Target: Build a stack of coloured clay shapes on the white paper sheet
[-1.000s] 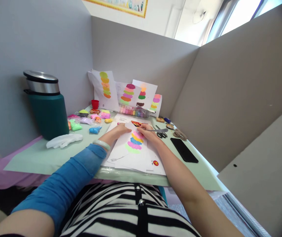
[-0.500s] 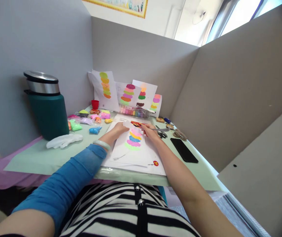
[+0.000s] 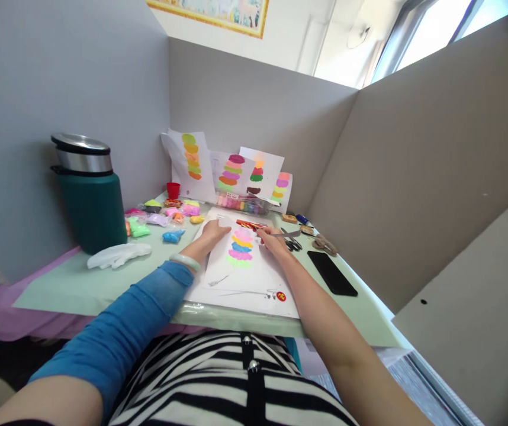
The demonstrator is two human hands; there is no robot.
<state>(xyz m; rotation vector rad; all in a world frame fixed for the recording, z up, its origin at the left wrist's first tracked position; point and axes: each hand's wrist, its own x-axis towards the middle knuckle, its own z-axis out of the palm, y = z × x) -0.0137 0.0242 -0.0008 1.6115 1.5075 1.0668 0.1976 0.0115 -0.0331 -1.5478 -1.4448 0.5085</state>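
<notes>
A white sheet [image 3: 236, 269] with a stack of coloured clay blobs [image 3: 241, 247] lies on the green desk [image 3: 103, 284] in front of me. My left hand [image 3: 213, 231] presses flat on the sheet's upper left corner. My right hand [image 3: 272, 239] rests at the sheet's upper right edge and grips a thin metal tool [image 3: 287, 235] that points right. A red and yellow wrapper [image 3: 251, 225] lies just beyond both hands.
A green flask [image 3: 89, 192] stands at the left with a white glove [image 3: 118, 254] before it. Clay lumps [image 3: 165, 213], a clay box [image 3: 243, 203] and finished sheets [image 3: 231, 168] line the back. Scissors [image 3: 293, 242] and a black phone [image 3: 331, 273] lie right. Grey partitions enclose the desk.
The sheet has turned and slid away from me under both hands, so the clay stack now stands more upright. The view shifted slightly.
</notes>
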